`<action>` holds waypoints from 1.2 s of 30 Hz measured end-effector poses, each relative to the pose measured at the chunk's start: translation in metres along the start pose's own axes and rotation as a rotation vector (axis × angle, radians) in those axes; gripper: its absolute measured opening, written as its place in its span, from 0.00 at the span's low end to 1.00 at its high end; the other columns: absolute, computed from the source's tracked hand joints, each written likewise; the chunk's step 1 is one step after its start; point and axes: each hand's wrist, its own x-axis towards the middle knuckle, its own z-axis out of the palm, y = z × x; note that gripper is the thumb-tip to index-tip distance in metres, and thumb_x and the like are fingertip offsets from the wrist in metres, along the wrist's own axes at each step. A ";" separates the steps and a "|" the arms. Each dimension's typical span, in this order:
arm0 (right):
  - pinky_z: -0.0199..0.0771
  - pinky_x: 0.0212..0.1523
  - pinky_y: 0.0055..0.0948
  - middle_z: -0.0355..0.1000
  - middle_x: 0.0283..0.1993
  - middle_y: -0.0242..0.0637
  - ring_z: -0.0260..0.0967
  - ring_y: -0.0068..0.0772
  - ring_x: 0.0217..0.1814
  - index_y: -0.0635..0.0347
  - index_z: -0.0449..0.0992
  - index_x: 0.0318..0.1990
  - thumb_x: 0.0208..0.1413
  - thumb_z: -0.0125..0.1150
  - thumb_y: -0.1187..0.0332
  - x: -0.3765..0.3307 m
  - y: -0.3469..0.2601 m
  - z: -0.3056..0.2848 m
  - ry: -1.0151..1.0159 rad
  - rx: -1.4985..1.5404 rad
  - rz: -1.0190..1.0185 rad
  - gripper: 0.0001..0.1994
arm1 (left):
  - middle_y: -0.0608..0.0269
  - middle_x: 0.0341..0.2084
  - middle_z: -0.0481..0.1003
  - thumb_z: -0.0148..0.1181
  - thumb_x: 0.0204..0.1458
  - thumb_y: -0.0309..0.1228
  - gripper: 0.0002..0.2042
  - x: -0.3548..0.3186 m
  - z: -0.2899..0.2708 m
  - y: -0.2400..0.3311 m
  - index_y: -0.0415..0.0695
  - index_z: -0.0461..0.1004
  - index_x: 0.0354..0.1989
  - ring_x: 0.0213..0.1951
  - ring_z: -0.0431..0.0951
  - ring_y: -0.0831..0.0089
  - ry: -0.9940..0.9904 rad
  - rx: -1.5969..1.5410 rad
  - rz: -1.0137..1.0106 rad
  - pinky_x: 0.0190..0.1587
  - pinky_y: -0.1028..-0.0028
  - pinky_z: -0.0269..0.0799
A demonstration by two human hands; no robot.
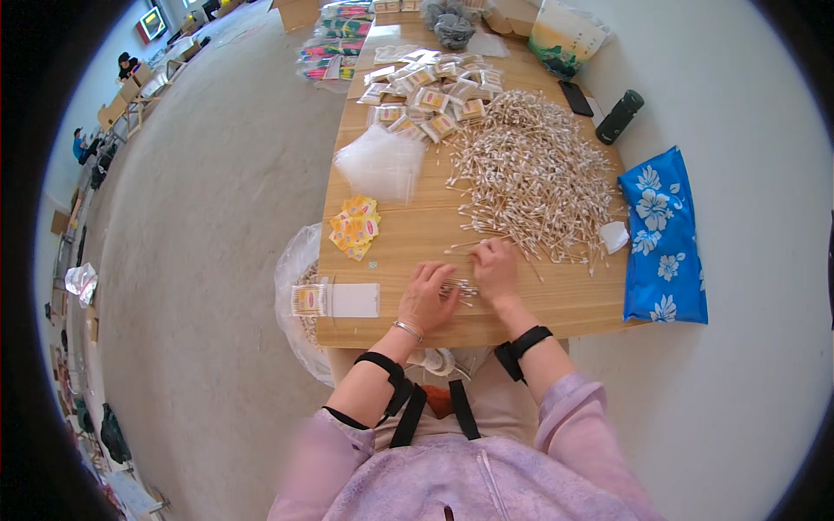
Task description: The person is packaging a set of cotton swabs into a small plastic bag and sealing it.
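A: Where does the swab bundle (466, 291) lie?

B: Near edge of the table (400, 234), between the two hands. Left hand (426, 293) on its left side, right hand (495, 271) just beyond its right end. Long axis roughly crosswise, left to right; white tips show past the left thumb.

A: Which hand is nearer?

B: Left. It cups the bundle, thumb on the near side, fingers on the far side. Reads as a loose grasp; pressure not visible.

A: And the right?

B: Fingers curled down at the near edge of the swab pile (539, 174), which spreads away ahead and to the right. One loose swab (459, 251) lies by the fingertips, pointing left. Cannot tell whether anything is pinched; the fingertips are hidden.

A: Arm pose?

B: Forearms angle inward from the lower edge, elbows wide, wrists low over the wood. Black strap (388, 375) on the left forearm, another on the right.

A: Anything left of the hands?

B: A labelled packet (309, 300) at the table's left edge, a white flap (356, 300) beside it. Yellow cards (354, 227) beyond, clear bags (380, 163) farther out.
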 end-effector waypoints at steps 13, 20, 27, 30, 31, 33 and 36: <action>0.65 0.48 0.36 0.69 0.38 0.32 0.63 0.37 0.46 0.50 0.79 0.33 0.47 0.56 0.72 0.017 0.024 -0.011 0.152 -0.112 -0.029 0.07 | 0.49 0.50 0.68 0.57 0.45 0.23 0.18 0.001 0.003 -0.012 0.37 0.70 0.48 0.55 0.65 0.52 -0.038 0.033 0.040 0.59 0.60 0.60; 0.66 0.45 0.37 0.69 0.36 0.31 0.65 0.38 0.43 0.51 0.78 0.30 0.45 0.62 0.70 0.011 -0.011 -0.006 -0.052 -0.035 -0.106 0.04 | 0.50 0.51 0.68 0.58 0.45 0.25 0.22 0.004 0.004 -0.007 0.38 0.66 0.52 0.57 0.63 0.51 0.196 0.004 -0.047 0.62 0.59 0.57; 0.64 0.47 0.37 0.67 0.38 0.35 0.63 0.41 0.46 0.53 0.77 0.32 0.47 0.59 0.70 -0.003 0.017 -0.011 0.006 0.001 -0.048 0.04 | 0.49 0.52 0.66 0.59 0.44 0.25 0.19 0.003 0.002 -0.007 0.38 0.70 0.48 0.59 0.61 0.52 -0.011 0.076 -0.061 0.63 0.59 0.55; 0.63 0.50 0.38 0.65 0.41 0.37 0.61 0.42 0.48 0.55 0.76 0.36 0.48 0.57 0.72 0.000 0.028 -0.025 0.190 -0.078 0.126 0.07 | 0.50 0.50 0.68 0.59 0.45 0.26 0.18 0.003 0.001 0.000 0.38 0.70 0.47 0.58 0.62 0.52 0.013 0.100 -0.082 0.64 0.57 0.53; 0.63 0.50 0.38 0.65 0.41 0.37 0.61 0.42 0.48 0.55 0.76 0.36 0.48 0.57 0.72 -0.001 0.024 -0.027 0.189 -0.075 0.124 0.07 | 0.50 0.48 0.69 0.58 0.45 0.26 0.18 0.002 0.000 0.001 0.38 0.71 0.47 0.56 0.63 0.52 0.060 0.155 -0.069 0.63 0.56 0.53; 0.60 0.55 0.40 0.64 0.46 0.41 0.59 0.45 0.53 0.59 0.73 0.43 0.50 0.55 0.75 -0.009 0.012 -0.029 0.179 0.106 0.208 0.11 | 0.50 0.46 0.70 0.57 0.46 0.25 0.17 0.001 0.001 -0.001 0.38 0.71 0.47 0.55 0.63 0.51 0.180 0.200 -0.065 0.63 0.55 0.52; 0.55 0.61 0.40 0.62 0.53 0.46 0.56 0.48 0.60 0.63 0.69 0.48 0.52 0.52 0.75 -0.040 -0.006 -0.003 0.288 0.372 0.352 0.15 | 0.50 0.43 0.70 0.55 0.47 0.25 0.15 0.005 0.011 -0.012 0.38 0.71 0.46 0.53 0.64 0.52 0.267 0.218 -0.021 0.62 0.55 0.53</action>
